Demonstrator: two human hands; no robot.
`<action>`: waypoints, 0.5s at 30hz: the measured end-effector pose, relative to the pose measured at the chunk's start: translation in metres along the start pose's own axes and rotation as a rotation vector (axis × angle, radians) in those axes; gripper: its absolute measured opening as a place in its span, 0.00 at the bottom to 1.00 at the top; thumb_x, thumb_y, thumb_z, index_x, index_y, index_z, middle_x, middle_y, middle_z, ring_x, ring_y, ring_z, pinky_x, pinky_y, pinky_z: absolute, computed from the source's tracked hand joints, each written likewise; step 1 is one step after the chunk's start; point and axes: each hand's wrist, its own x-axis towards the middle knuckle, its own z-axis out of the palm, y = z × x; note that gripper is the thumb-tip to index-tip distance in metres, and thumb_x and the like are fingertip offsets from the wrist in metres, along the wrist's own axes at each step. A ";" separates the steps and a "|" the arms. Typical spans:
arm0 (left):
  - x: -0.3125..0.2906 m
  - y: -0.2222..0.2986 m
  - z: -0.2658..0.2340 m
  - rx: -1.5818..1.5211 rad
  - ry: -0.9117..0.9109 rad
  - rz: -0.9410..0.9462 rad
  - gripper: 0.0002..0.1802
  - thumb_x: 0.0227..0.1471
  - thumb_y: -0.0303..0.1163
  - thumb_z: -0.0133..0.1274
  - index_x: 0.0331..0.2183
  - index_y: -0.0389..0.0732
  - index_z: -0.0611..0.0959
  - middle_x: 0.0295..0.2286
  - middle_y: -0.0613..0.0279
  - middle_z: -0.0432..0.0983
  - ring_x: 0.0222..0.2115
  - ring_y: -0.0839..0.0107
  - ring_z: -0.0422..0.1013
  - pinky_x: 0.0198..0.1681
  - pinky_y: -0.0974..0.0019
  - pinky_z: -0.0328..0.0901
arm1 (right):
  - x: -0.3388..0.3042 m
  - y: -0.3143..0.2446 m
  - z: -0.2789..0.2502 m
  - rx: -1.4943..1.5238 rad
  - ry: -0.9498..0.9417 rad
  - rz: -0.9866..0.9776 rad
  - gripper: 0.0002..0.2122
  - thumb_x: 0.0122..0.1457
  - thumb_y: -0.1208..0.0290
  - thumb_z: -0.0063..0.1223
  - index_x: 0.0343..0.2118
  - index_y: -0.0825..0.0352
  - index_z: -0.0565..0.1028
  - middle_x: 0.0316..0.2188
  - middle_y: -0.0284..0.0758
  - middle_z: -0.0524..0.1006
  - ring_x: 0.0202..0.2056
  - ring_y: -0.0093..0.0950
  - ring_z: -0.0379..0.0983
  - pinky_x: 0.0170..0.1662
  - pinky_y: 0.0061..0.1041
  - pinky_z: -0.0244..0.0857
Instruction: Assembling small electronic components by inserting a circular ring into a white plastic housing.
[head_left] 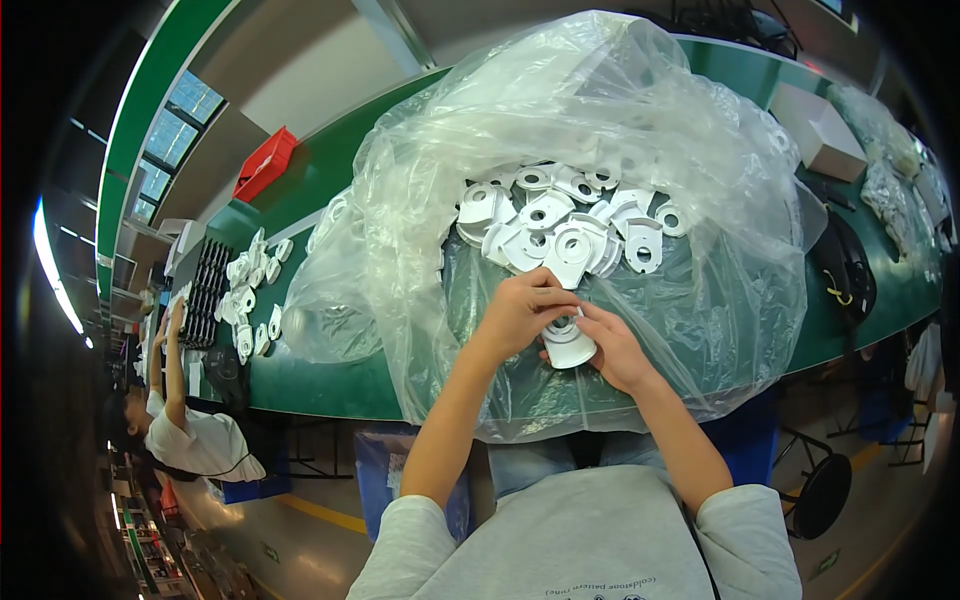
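My left hand [522, 312] and my right hand [612, 347] meet over a flat white plastic part [570, 347] with a round hole, and both grip it. The left fingers press on its top, the right hand holds it from below and the side. Just beyond lies a heap of several like white parts [560, 220] inside a big clear plastic bag [700, 180] spread open on the green table [320, 375].
More white parts [248, 295] and a black tray [206, 290] lie at the table's left end, where another person [185, 430] reaches up. A red bin [265, 163] stands behind, and a white box [822, 130] and black items [846, 275] sit at the right.
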 end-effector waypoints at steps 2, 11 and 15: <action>0.001 -0.001 0.000 0.015 -0.008 0.031 0.10 0.37 0.22 0.62 0.29 0.40 0.85 0.23 0.64 0.72 0.22 0.74 0.69 0.26 0.72 0.63 | 0.000 0.000 0.000 0.013 0.003 0.011 0.19 0.62 0.76 0.34 0.55 0.75 0.57 0.44 0.45 0.72 0.41 0.39 0.75 0.45 0.34 0.70; 0.006 0.007 -0.008 0.116 -0.053 0.156 0.13 0.37 0.22 0.62 0.32 0.41 0.84 0.26 0.64 0.73 0.23 0.74 0.69 0.25 0.72 0.63 | 0.000 0.004 0.002 -0.157 -0.020 -0.055 0.21 0.57 0.84 0.42 0.55 0.74 0.58 0.42 0.44 0.73 0.38 0.34 0.76 0.42 0.28 0.71; -0.005 0.013 -0.013 0.025 0.137 -0.083 0.17 0.41 0.22 0.59 0.38 0.40 0.82 0.32 0.62 0.74 0.25 0.77 0.69 0.26 0.76 0.62 | -0.001 0.004 0.004 -0.194 0.031 -0.081 0.22 0.57 0.84 0.42 0.56 0.74 0.57 0.41 0.44 0.74 0.38 0.36 0.76 0.43 0.30 0.71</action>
